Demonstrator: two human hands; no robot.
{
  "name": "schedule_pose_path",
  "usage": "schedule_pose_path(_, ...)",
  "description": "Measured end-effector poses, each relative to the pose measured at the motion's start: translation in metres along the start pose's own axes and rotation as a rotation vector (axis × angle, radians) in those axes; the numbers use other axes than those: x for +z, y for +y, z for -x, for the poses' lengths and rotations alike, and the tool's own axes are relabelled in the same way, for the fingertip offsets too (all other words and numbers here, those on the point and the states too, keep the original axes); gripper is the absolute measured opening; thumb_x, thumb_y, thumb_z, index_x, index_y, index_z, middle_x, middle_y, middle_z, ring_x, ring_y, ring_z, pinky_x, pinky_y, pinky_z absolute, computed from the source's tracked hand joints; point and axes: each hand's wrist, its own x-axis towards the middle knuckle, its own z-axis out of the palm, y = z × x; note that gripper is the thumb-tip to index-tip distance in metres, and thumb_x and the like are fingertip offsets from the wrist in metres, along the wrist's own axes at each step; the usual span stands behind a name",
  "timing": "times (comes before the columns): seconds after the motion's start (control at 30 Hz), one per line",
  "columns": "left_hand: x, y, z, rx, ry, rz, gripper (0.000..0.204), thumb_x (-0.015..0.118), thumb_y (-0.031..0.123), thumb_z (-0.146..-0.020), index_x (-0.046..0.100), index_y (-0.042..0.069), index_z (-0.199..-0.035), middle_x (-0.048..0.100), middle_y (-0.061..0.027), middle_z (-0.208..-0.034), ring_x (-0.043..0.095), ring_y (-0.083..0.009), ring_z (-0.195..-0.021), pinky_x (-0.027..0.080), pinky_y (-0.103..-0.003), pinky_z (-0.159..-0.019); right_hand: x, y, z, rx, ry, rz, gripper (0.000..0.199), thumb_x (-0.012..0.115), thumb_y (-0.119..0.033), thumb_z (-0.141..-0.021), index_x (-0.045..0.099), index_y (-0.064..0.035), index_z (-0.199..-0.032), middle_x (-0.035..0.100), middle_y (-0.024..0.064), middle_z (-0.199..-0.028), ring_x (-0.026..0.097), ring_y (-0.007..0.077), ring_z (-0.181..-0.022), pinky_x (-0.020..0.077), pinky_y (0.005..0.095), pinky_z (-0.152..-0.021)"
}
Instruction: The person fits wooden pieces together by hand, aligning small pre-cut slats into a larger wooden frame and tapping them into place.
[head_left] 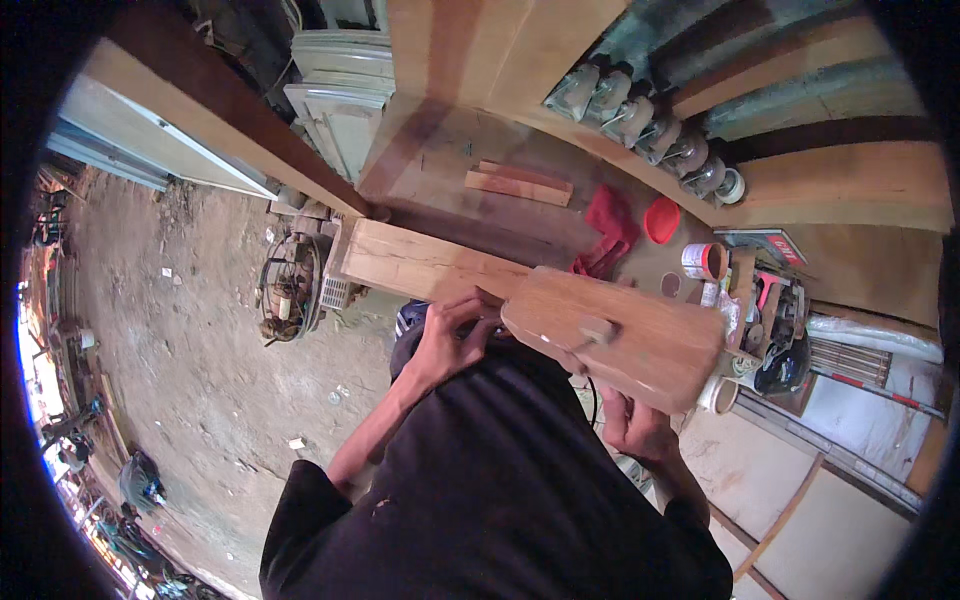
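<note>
Head view: a rounded wooden board [650,345] with a small wooden knob [598,329] on its upper face sits in front of the person's dark shirt [490,450], right of the middle. Its long axis slants from the far left down to the near right, so one end points toward each hand. The right hand [640,430] looks the nearer, right at the board's near edge by the right end, with some fingers hidden; I can't tell whether they grip it. The left hand [458,338] is just beside the other end, thumb and fingers bent close together, and I can't make out anything between them. From that hand the board lies off to the right. Past the left hand runs a long plank [430,262]; farther out are a red cloth [610,225] and a red-and-white tub [703,261].
</note>
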Motion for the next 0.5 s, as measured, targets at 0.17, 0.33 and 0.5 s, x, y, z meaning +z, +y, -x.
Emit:
schedule_pose_path(0.17,0.005,-0.009,-0.001,-0.021,-0.026,0.061,0.014,0.064,-0.014,-0.076,0.068,-0.005,-0.086,0.07,-0.0146,-0.092,0.071,-0.0282,-0.085,0.058,-0.033,-0.075,0.011,0.004,0.008,-0.2,-0.302,0.592,0.015,0.062,-0.009,-0.093,0.068,0.0009,-0.102,0.066,0.0208,-0.097,0.065,0.0398,-0.086,0.0541,0.0456,-0.077)
schedule_pose_path(0.33,0.004,-0.009,0.004,-0.018,-0.004,0.061,0.016,0.063,-0.013,-0.076,0.069,-0.004,-0.088,0.071,-0.0142,-0.092,0.071,-0.0284,-0.086,0.057,-0.033,-0.076,0.0,0.006,-0.002,0.063,-0.087,0.068,0.022,0.061,-0.009,-0.093,0.063,0.0037,-0.111,0.063,0.0238,-0.109,0.061,0.0387,-0.099,0.049,0.0465,-0.087)
schedule_pose_path(0.5,-0.001,-0.003,0.003,-0.03,-0.064,-0.004,0.019,0.066,-0.012,-0.076,0.071,-0.003,-0.092,0.072,-0.0136,-0.096,0.072,-0.0285,-0.089,0.058,-0.033,-0.08,-0.004,0.006,0.002,-0.12,-0.055,0.349,0.032,0.058,-0.009,-0.094,0.059,0.005,-0.122,0.063,0.0219,-0.114,0.059,0.038,-0.103,0.0459,0.0453,-0.092)
